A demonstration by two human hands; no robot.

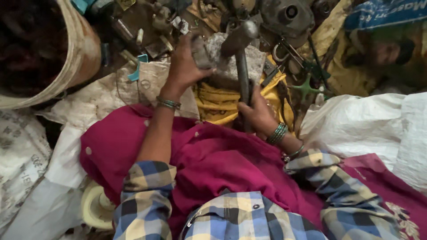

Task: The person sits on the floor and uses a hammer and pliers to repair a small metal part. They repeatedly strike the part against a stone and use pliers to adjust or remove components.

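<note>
STEP: hammering | LEFT: left hand (pixel 184 66) clenched on metal piece (pixel 201 52) atop stone block (pixel 231 62) | RIGHT: right hand (pixel 255 113) grasping hammer (pixel 240 40) handle | ADVICE: keep fingers clear of head; strike squarely.

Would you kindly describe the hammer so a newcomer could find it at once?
Start at the grey stone block above the yellow cloth. The hammer stands before it, gripped low by the right hand. Its long upright metal handle sets it apart from the surrounding scrap.
</note>
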